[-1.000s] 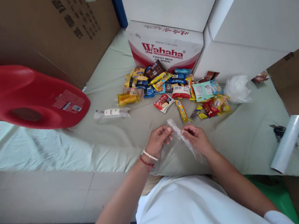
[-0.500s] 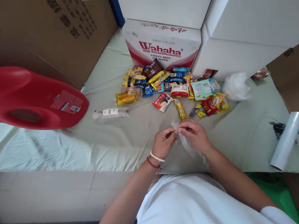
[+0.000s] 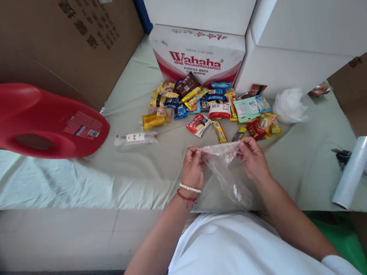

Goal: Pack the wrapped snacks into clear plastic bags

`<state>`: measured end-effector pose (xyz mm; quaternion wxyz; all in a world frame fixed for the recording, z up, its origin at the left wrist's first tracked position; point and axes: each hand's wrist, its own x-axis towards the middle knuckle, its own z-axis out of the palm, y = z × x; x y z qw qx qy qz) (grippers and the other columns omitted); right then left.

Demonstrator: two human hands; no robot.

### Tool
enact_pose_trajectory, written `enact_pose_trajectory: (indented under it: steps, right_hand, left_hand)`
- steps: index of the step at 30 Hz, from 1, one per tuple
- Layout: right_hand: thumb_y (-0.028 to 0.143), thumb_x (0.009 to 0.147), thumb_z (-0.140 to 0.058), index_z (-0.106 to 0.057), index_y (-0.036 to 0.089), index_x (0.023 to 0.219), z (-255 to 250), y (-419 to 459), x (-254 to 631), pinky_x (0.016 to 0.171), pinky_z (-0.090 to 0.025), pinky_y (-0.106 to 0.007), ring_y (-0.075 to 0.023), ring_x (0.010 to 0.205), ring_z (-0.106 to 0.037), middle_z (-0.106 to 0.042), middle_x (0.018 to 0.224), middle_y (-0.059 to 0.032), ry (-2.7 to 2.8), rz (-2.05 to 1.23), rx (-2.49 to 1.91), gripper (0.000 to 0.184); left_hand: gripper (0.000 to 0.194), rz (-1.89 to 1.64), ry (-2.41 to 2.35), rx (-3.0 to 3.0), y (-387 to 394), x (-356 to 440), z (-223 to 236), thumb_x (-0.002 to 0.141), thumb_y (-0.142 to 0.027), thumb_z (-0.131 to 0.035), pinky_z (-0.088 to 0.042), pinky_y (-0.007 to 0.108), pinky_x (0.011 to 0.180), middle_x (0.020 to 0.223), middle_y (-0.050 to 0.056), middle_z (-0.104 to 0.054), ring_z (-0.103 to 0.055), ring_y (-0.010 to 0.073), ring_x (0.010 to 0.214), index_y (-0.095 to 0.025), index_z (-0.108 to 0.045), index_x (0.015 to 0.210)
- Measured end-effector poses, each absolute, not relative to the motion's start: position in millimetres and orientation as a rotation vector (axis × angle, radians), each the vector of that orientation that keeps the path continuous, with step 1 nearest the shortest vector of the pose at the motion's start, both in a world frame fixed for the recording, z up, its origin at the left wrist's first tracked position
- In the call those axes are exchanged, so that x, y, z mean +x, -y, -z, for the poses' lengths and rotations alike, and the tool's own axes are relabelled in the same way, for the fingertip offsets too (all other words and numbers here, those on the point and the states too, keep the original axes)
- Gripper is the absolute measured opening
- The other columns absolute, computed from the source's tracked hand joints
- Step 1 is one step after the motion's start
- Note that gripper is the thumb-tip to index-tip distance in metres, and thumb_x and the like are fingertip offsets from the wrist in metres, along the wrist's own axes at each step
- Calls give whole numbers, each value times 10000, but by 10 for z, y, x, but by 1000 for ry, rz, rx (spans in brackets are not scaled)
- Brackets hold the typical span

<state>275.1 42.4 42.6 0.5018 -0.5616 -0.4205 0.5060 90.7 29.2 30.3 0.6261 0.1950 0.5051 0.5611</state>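
Note:
A thin clear plastic bag (image 3: 227, 174) is stretched by its upper edge between my two hands, its lower part hanging down toward my shirt. My left hand (image 3: 193, 167), with a white beaded bracelet and a red string at the wrist, pinches one end of that edge. The other end is pinched by my right hand (image 3: 253, 159). Just beyond the bag lie a small yellow snack packet (image 3: 219, 131) and a red-and-white snack packet (image 3: 198, 124). Several more wrapped snacks (image 3: 220, 109) are heaped behind these.
A red plastic jug (image 3: 47, 107) lies at left, near a clear-wrapped stick-shaped item (image 3: 136, 137). Behind the snacks stands a Wahaha carton (image 3: 199, 53). Crumpled white plastic (image 3: 290, 106) sits to their right. A roll of plastic film (image 3: 353, 173) lies at the right edge.
My hands have moved apart, left hand leftward and right hand rightward. The plastic bag, bunched between my fingertips before, is now spread wide along its upper edge.

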Motion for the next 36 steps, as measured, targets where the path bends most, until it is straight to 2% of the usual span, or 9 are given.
enact_pose_trajectory:
  steps: [4, 7, 10, 15, 22, 27, 31, 34, 36]
  right_hand:
    - [676, 790, -663, -450, 256, 913, -393, -514, 2745, 450, -405, -232, -119, 541, -509, -605, 773, 25, 847, -1346, -1469, 487]
    - [766, 765, -628, -504, 258, 1047, -436, -436, 2691, 473, -444, -247, -148, 607, -581, -640, 815, -5, 779, -1461, -1473, 594]
    - [647, 699, -775, -528, 256, 1211, -466, -280, 2660, 506, -454, -251, -149, 609, -574, -640, 782, 12, 954, -1664, -1431, 690]
    - [510, 686, -787, -644, 182, 933, -383, -294, 2962, 515, -377, -242, -110, 547, -467, -563, 664, 37, 1233, -1502, -1585, 434]
    - [334, 917, -601, -694, 226, 983, -745, -184, 3038, 720, -474, -316, -177, 757, -579, -644, 893, -49, 1653, -500, -1627, 157]
    - [316, 961, -595, -699, 238, 1032, -912, 51, 2678, 740, -507, -318, -193, 803, -619, -658, 913, -60, 2025, -730, -1351, 149]
    - [407, 877, -720, -606, 236, 1326, -757, 21, 2566, 921, -492, -447, -303, 1065, -578, -662, 1158, -129, 2205, -712, -1307, 494]
    - [367, 951, -589, -681, 227, 1138, -576, -38, 2516, 813, -486, -400, -259, 892, -584, -668, 930, -94, 2000, -796, -1403, 251]
    - [409, 958, -567, -684, 223, 969, -486, -59, 2477, 691, -464, -327, -199, 738, -557, -621, 800, -50, 1709, -1029, -1422, 220]
  left_hand:
    - [291, -1332, -1332, 586, -346, 1003, -280, 905, -503, -588, -365, 219, 508, 681, -66, -518, -459, 107, 536, -253, -442, 932]
    - [260, -1360, -1447, 767, -361, 1022, -229, 955, -503, -532, -345, 234, 514, 644, -72, -469, -433, 119, 526, -255, -454, 963]
    - [247, -1378, -1513, 864, -382, 960, -173, 955, -486, -557, -352, 246, 553, 659, -64, -482, -454, 128, 554, -252, -485, 988]
    - [226, -1362, -1473, 833, -434, 807, -86, 908, -437, -638, -321, 250, 546, 621, -73, -454, -431, 133, 532, -255, -520, 973]
    - [221, -1287, -1419, 776, -412, 864, -23, 906, -416, -628, -320, 242, 524, 578, -93, -425, -409, 119, 489, -254, -501, 987]
    - [293, -1305, -1401, 727, -351, 926, -182, 923, -514, -584, -292, 224, 435, 565, -111, -452, -378, 88, 393, -261, -448, 982]
    - [431, -1267, -1201, 623, -263, 939, -379, 881, -635, -581, -297, 204, 382, 662, -93, -582, -441, 76, 374, -268, -393, 1009]
    - [505, -1257, -1023, 538, -208, 949, -443, 829, -627, -648, -370, 195, 430, 881, -31, -671, -581, 84, 496, -268, -385, 1067]
    - [546, -1266, -1031, 516, -182, 970, -420, 786, -595, -715, -407, 191, 469, 1022, 3, -655, -631, 91, 614, -262, -409, 1091]
